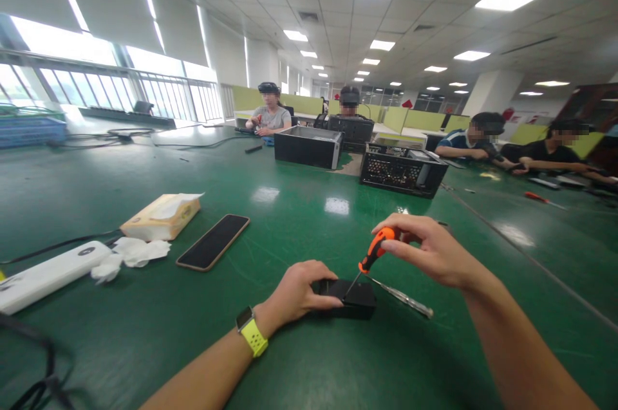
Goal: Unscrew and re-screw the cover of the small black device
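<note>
A small black box (360, 300) lies on the green table, with my left hand (302, 291) closed around its left end, thumb along the near side. My right hand (429, 249) grips an orange and black screwdriver (377, 249) by its handle, the shaft slanting down to the left. The screwdriver's tip meets the top of the box near my left thumb; the exact contact spot is too small to tell. Just right of the box, a thin clear-handled screwdriver (405, 300) rests on the table.
Left on the green table (290, 223) are a phone (214, 242), tissue pack (161, 217), crumpled tissues (138, 251), white power strip (55, 275) and cables. Two computer cases (306, 147) (403, 170) stand farther back. Several people sit beyond, around the table.
</note>
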Available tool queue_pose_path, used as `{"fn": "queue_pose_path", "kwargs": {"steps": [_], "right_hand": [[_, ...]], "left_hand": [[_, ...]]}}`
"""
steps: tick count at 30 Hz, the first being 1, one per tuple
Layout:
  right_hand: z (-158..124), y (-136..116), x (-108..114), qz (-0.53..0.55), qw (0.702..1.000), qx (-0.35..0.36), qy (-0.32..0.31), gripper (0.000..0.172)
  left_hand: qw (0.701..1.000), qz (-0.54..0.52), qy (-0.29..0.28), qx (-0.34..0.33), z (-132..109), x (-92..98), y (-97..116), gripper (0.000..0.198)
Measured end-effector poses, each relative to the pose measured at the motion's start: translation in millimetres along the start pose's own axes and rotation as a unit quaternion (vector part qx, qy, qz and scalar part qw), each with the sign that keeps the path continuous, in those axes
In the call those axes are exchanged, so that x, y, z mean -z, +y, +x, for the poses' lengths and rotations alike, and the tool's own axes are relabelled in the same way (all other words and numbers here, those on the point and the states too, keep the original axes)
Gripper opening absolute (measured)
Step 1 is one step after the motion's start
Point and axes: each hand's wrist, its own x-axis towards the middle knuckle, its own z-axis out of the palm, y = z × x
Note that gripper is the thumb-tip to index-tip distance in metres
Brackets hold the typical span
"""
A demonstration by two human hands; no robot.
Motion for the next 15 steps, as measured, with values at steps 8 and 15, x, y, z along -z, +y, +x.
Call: {"fn": "queue_pose_path", "kwargs": {"steps": [8,15], "right_hand": [[3.1,6.4,-13.3,0.008,0.995,-0.068,0.075,0.038],[5.2,7.3,-23.5,-0.081,0.984,-0.066,0.143,0.051]], "left_hand": [[1.000,0.001,-0.001,0.008,-0.2,0.2,1.2,0.052],[1.000,0.000,-0.001,0.007,-0.2,0.1,1.4,0.054]]}}
